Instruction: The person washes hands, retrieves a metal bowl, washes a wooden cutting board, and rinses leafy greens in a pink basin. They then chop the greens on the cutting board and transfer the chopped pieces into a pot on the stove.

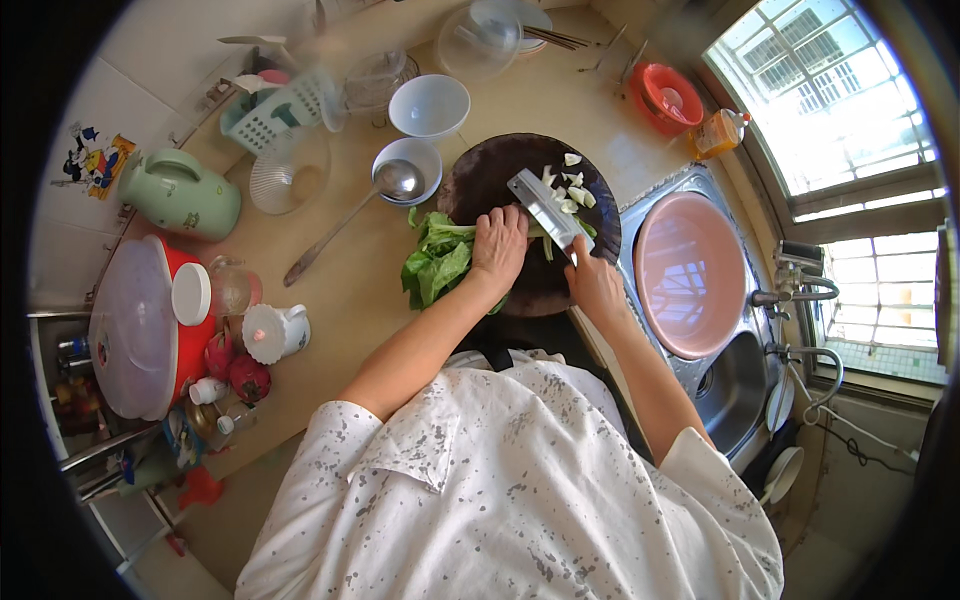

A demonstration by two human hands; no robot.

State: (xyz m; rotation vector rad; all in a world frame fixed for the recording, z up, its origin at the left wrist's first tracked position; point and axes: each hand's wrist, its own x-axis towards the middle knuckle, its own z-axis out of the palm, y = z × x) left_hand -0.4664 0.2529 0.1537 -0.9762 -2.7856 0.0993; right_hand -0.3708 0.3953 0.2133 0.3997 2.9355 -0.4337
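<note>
A round dark chopping board (480,176) lies on the counter in front of me. My left hand (501,244) presses down on a bunch of leafy greens (442,262), whose leaves spill over the board's left edge. In my right hand (596,283) is a cleaver (550,212), its broad metal blade across the stalks just right of my left fingers. Pieces of peeled garlic (577,195) are scattered beyond the blade, on the far right of the board. A few cut green bits show beside the blade.
Left of the board stand a white bowl (429,105) and a smaller bowl with a metal ladle (399,180) across it. A pink basin (694,277) sits over the sink (731,390) at right. A green jug (180,195) and red dragon fruit (249,377) are farther left.
</note>
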